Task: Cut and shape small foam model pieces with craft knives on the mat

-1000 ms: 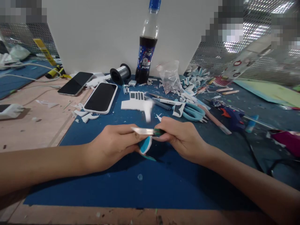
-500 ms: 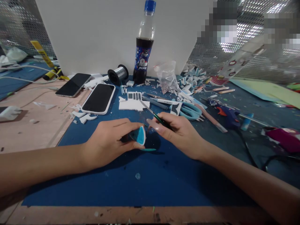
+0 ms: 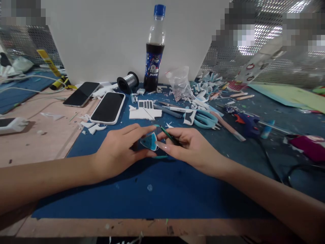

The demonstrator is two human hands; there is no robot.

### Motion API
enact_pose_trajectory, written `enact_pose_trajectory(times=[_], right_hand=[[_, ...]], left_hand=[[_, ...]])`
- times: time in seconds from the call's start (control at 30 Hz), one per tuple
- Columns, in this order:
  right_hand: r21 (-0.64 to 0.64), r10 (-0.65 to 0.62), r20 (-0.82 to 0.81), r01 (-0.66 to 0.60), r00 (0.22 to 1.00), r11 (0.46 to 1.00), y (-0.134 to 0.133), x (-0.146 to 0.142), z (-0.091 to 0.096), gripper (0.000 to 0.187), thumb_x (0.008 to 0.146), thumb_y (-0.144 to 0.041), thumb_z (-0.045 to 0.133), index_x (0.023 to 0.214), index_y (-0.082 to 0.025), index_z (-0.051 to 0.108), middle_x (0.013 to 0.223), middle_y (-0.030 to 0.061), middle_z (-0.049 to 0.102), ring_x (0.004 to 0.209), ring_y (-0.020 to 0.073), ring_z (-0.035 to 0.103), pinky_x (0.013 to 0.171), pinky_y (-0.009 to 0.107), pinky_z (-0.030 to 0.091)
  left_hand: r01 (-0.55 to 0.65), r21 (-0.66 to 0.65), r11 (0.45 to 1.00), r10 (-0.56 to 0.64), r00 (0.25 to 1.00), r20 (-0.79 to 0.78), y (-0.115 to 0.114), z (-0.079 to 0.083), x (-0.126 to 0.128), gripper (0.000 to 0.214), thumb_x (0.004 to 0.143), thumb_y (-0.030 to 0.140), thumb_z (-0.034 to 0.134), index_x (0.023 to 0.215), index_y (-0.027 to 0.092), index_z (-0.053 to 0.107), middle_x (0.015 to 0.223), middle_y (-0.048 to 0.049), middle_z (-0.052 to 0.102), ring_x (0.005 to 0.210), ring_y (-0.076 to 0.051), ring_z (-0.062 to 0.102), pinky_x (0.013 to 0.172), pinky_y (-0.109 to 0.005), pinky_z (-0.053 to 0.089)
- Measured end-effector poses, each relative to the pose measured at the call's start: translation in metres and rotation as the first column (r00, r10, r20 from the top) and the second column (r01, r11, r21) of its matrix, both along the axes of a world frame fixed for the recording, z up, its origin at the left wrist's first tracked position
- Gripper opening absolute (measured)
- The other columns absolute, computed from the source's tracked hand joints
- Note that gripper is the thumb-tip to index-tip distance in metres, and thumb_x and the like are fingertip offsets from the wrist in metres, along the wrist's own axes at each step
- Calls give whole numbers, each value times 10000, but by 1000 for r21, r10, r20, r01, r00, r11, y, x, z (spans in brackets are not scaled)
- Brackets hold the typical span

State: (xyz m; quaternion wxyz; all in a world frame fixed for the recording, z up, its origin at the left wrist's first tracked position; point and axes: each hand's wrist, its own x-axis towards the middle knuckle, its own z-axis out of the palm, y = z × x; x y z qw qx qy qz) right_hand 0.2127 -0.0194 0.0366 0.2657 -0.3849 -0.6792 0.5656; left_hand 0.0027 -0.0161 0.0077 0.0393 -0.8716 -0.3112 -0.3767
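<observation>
Between the thumb and fingers of my left hand (image 3: pixel 119 150) is a small blue wedge-shaped piece (image 3: pixel 149 141) with a white edge. My right hand (image 3: pixel 190 147) is curled around a slim dark-green tool (image 3: pixel 170 136) that points up and left; its exact kind is unclear. The right thumb reaches the white edge of the wedge piece, and the hands nearly meet. Part of the wedge is hidden by my left fingers. Just beyond my hands lie a white cut-out sheet (image 3: pixel 138 114) and light-blue-handled scissors (image 3: pixel 207 120).
A blue mat (image 3: pixel 114 203) covers the work area. Behind stand a Pepsi bottle (image 3: pixel 153 64), a wire spool (image 3: pixel 128 82) and a clear plastic bag (image 3: pixel 179 83). Two phones, one being a white-cased phone (image 3: pixel 108 107), lie left. A glue gun (image 3: pixel 250 125) with its cord lies right, near foam scraps (image 3: pixel 209 83).
My right hand has moved slightly left and down, bringing its thumb to the wedge piece. The wedge has turned, showing more of its blue face. The camera view has shifted slightly.
</observation>
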Motion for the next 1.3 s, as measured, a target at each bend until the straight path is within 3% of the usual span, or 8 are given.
enact_pose_trajectory(times=[0.27, 0.5, 0.77, 1.07, 1.3], right_hand=[[-40, 6, -73, -9, 997, 999, 7, 0, 0, 230, 804, -350, 665, 852, -128, 626, 663, -41, 464, 542, 57, 326, 490, 245, 204], [-103, 6, -79, -14, 997, 995, 9, 1, 0, 260, 799, -366, 667, 864, -121, 611, 567, -81, 386, 474, 43, 251, 448, 249, 134], [-106, 2, -113, -14, 994, 994, 9, 2, -3, 251, 807, -349, 666, 899, -119, 624, 563, -86, 378, 470, 44, 243, 460, 247, 156], [-40, 3, 0, -3, 1000, 999, 7, 3, -2, 267, 846, -346, 651, 940, -97, 673, 558, -80, 369, 478, 44, 233, 465, 252, 164], [-88, 9, 24, -6, 1000, 996, 8, 4, 1, 265, 878, -311, 619, 1018, -94, 679, 500, -103, 332, 434, 43, 199, 445, 256, 156]], left_hand=[[34, -86, 996, -27, 996, 81, -2, -2, -2, 391, 906, 401, 615, 1144, 91, 612, 845, -41, 639, 647, -87, 611, 627, -161, 521], [36, -95, 995, -31, 998, 60, 0, 0, -3, 299, 930, 358, 592, 1130, 136, 607, 927, -55, 636, 705, -105, 626, 639, -183, 540], [46, -149, 988, -37, 997, 68, -1, 2, -3, 198, 932, 295, 598, 1100, 190, 606, 939, -48, 636, 729, -114, 635, 622, -195, 556], [12, -199, 980, 7, 996, 91, 0, 1, -2, 317, 816, 386, 738, 913, 131, 576, 882, -32, 561, 679, -102, 603, 563, -205, 548], [-47, -247, 968, 66, 995, 70, 0, 2, -2, 390, 735, 391, 805, 848, 163, 509, 862, -1, 515, 662, -99, 565, 523, -207, 540]])
